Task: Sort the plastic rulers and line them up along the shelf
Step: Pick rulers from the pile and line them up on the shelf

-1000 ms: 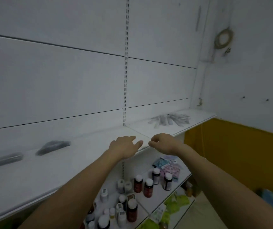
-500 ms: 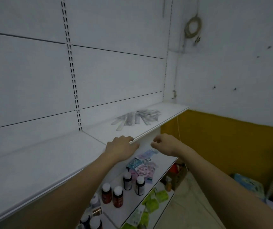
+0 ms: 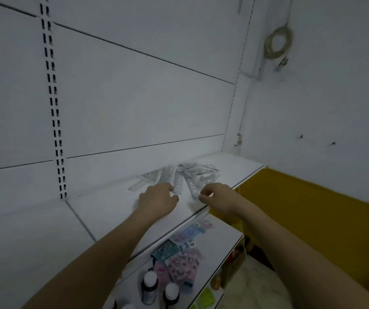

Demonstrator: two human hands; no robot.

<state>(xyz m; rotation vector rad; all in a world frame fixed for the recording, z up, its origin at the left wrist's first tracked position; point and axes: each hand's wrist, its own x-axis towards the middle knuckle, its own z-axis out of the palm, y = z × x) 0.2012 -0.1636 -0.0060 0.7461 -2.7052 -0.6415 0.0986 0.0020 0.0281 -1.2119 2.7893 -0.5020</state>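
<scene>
A loose fan of several clear plastic rulers point(image 3: 180, 176) lies on the white shelf point(image 3: 103, 210), towards its right end. My left hand point(image 3: 158, 200) hovers over the shelf with its fingers curled, its fingertips at the near end of one ruler. My right hand point(image 3: 216, 195) is beside it, thumb and forefinger pinched close at the near tip of another ruler point(image 3: 193, 189). Whether either hand grips a ruler is unclear.
A lower shelf point(image 3: 221, 241) holds coloured packets point(image 3: 179, 259) and white-capped bottles point(image 3: 150, 286). A slotted upright point(image 3: 54, 108) runs up the white back panel. A yellow wall point(image 3: 313, 219) and a coiled cable point(image 3: 278, 44) are on the right.
The view has swung right along the shelf, and both hands have reached from the front edge up to the near ends of the rulers.
</scene>
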